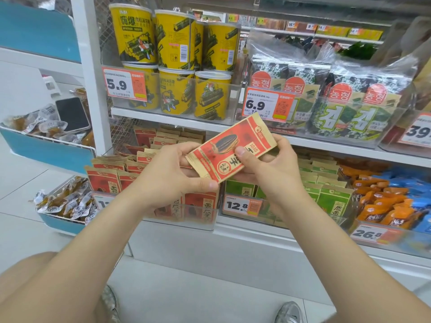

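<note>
A red and tan packet of sunflower seeds (229, 149) is held tilted in front of the lower shelf. My left hand (170, 176) grips its lower left end, thumb under the bottom edge. My right hand (272, 166) holds its right side, with the thumb pressed on the front and the fingers behind. More red packets of the same kind (112, 176) stand in a clear bin on the lower shelf, just behind and below my hands.
Yellow seaweed-roll tubs (172, 45) and seaweed packs (349, 106) fill the upper shelf. Green packets (331, 201), orange snack packs (382, 206) and blue ones sit to the right below. A blue-and-white rack (51, 155) with wrapped snacks and a phone (72, 114) stands left.
</note>
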`<action>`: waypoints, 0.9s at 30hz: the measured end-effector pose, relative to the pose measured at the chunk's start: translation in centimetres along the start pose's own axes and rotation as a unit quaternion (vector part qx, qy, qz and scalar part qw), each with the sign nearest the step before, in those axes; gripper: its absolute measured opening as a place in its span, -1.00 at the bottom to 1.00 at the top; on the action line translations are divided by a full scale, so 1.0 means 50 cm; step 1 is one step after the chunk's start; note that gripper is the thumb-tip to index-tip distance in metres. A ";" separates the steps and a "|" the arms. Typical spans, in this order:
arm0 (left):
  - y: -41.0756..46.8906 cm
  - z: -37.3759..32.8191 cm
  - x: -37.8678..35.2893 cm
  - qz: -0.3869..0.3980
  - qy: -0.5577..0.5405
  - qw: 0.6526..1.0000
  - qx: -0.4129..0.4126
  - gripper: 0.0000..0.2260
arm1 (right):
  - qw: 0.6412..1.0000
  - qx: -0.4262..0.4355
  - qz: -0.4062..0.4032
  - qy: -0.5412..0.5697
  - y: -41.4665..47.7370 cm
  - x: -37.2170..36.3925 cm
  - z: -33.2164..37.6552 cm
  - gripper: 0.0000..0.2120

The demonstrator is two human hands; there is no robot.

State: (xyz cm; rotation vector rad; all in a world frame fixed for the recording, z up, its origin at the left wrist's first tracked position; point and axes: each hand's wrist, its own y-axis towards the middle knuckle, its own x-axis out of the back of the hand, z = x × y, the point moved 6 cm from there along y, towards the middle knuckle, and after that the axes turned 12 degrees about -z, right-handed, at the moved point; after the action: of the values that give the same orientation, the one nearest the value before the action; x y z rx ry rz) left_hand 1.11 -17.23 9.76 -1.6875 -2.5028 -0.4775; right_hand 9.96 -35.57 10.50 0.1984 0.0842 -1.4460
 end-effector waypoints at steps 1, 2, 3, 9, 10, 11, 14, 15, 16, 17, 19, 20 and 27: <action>0.001 -0.003 0.004 -0.005 -0.003 1.000 0.000 -0.45 | 1.000 -0.018 0.003 0.010 0.004 0.000 -0.006 -0.49; 0.004 -0.002 0.006 -0.002 -0.019 1.000 0.003 -0.45 | 0.999 -0.037 0.008 0.023 0.007 -0.001 -0.011 -0.48; 0.006 -0.001 0.007 -0.003 -0.045 0.999 0.015 -0.47 | 0.998 -0.050 0.014 0.037 0.009 -0.003 -0.016 -0.47; 0.042 0.026 0.045 -0.087 0.166 0.982 -0.011 -0.57 | 0.956 0.265 -0.047 -0.114 0.025 -0.006 0.024 -0.60; 0.047 0.031 0.052 -0.103 0.233 0.966 -0.030 -0.50 | 0.921 0.347 -0.053 -0.166 0.023 -0.011 0.031 -0.66; 0.050 0.034 0.056 -0.106 0.284 0.952 -0.043 -0.43 | 0.885 0.414 -0.049 -0.205 0.020 -0.020 0.033 -0.73; 0.055 0.053 0.051 -0.033 0.415 0.908 -0.052 -0.30 | 0.814 0.508 -0.022 -0.281 0.022 -0.051 0.017 -0.91; 0.057 0.059 0.049 -0.007 0.446 0.894 -0.050 -0.30 | 0.803 0.516 -0.015 -0.300 0.029 -0.060 0.007 -0.94; 0.057 0.065 0.049 0.014 0.466 0.883 -0.046 -0.32 | 0.791 0.522 -0.007 -0.319 0.039 -0.069 -0.003 -0.96; 0.057 0.069 0.048 0.027 0.475 0.878 -0.044 -0.35 | 0.779 0.529 -0.001 -0.338 0.050 -0.078 -0.013 -0.96; 0.061 0.073 0.049 0.035 0.478 0.876 -0.050 -0.42 | 0.752 0.536 0.012 -0.384 0.073 -0.098 -0.035 -0.89; 0.064 0.075 0.050 0.034 0.480 0.875 -0.054 -0.45 | 0.737 0.535 0.019 -0.412 0.085 -0.110 -0.048 -0.84; 0.079 0.096 0.063 0.043 0.507 0.860 -0.037 -0.51 | 0.701 0.472 0.049 -0.532 0.145 -0.159 -0.094 -0.84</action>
State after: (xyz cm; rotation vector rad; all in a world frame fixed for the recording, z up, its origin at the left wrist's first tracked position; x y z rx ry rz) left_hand 4.02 -11.63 6.81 -1.0753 -1.6227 -1.0990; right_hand 16.45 -26.14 7.91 0.1572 -1.6344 -1.1745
